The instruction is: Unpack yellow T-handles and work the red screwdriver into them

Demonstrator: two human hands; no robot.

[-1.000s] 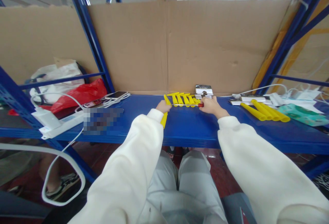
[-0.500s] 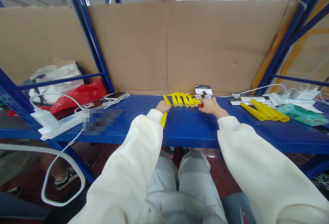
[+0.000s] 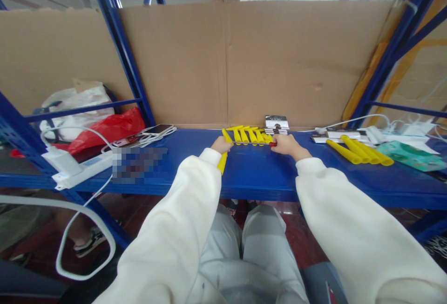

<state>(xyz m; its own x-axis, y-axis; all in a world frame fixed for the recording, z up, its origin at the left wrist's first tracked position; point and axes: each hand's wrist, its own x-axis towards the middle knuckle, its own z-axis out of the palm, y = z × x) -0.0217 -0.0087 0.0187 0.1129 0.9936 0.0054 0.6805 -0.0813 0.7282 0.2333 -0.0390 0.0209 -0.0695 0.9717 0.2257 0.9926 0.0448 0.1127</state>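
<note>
My left hand [image 3: 220, 145] is closed around a yellow tapered tube [image 3: 222, 163], which stands tilted over the blue shelf top. In my right hand [image 3: 285, 145], closed as well, is the red handle of a screwdriver [image 3: 253, 143]. Its thin metal shaft points left and reaches the tube at my left hand; whether the tip sits in the tube is too small to tell. Several more yellow tubes [image 3: 245, 135] lie side by side just behind the shaft. Beyond my right hand is a small stack of black-and-white cards [image 3: 275, 122].
On the right lie several yellow tubes [image 3: 363, 152], a green packet [image 3: 411, 155] and white cables. At left are a power strip [image 3: 85, 170], a phone [image 3: 159, 129] and a red bag [image 3: 110, 129]. A cardboard sheet [image 3: 279, 62] walls off the back; blue posts [image 3: 122, 48] flank it.
My right hand and the screwdriver handle have shifted very slightly to the right. My left hand and the yellow tube have stayed in place.
</note>
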